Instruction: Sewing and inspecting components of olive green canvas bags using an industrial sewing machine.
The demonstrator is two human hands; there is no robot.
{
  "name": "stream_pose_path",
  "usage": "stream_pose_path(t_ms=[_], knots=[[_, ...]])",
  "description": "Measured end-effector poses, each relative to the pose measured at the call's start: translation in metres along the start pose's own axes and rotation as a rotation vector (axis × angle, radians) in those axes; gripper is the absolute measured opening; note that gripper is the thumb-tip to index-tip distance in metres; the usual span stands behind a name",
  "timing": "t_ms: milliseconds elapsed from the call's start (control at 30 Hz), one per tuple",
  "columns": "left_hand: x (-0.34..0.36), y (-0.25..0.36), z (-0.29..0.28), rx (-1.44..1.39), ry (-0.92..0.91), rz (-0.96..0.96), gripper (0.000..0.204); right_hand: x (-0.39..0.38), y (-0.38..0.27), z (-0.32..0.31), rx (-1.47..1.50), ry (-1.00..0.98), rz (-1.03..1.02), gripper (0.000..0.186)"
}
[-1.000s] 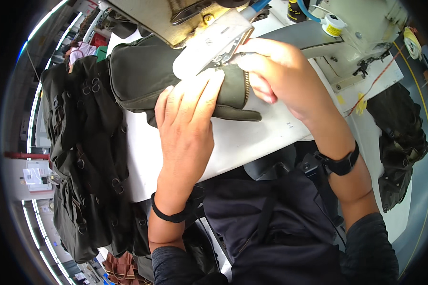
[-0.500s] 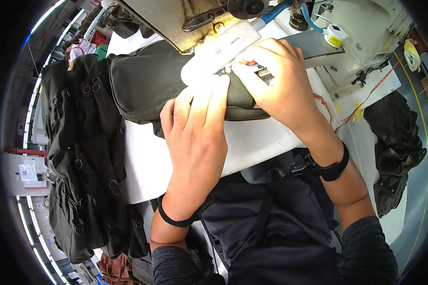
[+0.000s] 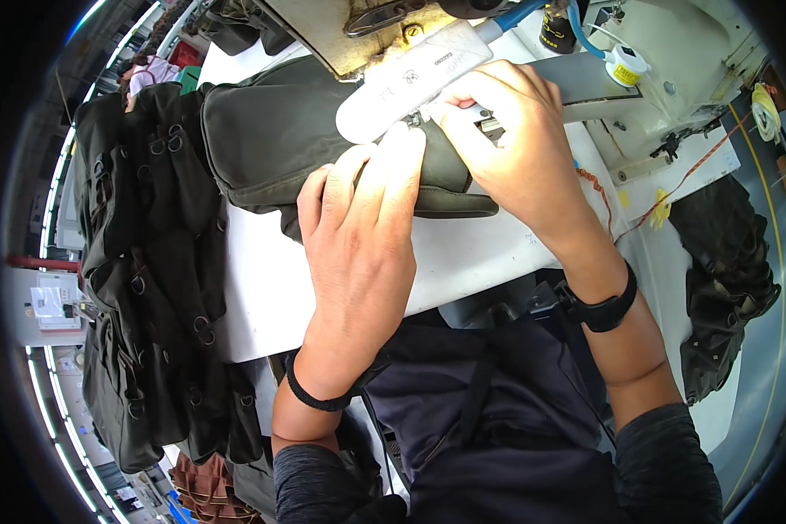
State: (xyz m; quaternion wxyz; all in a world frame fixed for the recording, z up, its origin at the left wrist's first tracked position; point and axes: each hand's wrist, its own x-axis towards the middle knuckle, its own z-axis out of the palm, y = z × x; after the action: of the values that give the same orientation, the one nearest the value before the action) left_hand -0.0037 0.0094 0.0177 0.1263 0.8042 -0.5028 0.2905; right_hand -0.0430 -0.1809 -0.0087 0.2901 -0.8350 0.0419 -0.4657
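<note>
A dark green fabric bag [image 3: 271, 131] lies at the sewing machine's [image 3: 323, 26] needle area, under a white lamp [image 3: 415, 83]. My left hand [image 3: 362, 231] rests on the bag's near part, fingers stretched forward, fingertips close to the lit stitching spot. Just right of that spot, my right hand [image 3: 520, 144] has thumb and forefinger pinched together beside the small metal parts [image 3: 419, 115] by the needle. What the pinch holds, if anything, is too small to make out. The lamp covers part of the bag and the needle.
Several dark green bags with metal rings [image 3: 157, 288] hang in a pile at the left. More dark fabric [image 3: 725, 279] lies at the right. A blue hose [image 3: 508, 16], a white-capped round part [image 3: 624, 65] and a red cord [image 3: 690, 179] are near the machine. Brown bags [image 3: 205, 489] sit lower left.
The whole view has shifted slightly. My right thumb and forefinger have moved a little at the needle area; my left hand stays on the bag.
</note>
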Motion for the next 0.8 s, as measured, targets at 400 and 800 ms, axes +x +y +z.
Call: stream_pose_path(t_ms=[400,800], knots=[[-0.0035,-0.0038,0.0023,0.018,0.016,0.010,0.052,-0.0042,0.0040,0.0016,-0.051,0.034,-0.033,0.012],[-0.0030,-0.0050,-0.0013,-0.073,0.017,-0.005,0.047,0.0002,-0.0027,-0.0020,-0.024,-0.039,0.011,0.009]])
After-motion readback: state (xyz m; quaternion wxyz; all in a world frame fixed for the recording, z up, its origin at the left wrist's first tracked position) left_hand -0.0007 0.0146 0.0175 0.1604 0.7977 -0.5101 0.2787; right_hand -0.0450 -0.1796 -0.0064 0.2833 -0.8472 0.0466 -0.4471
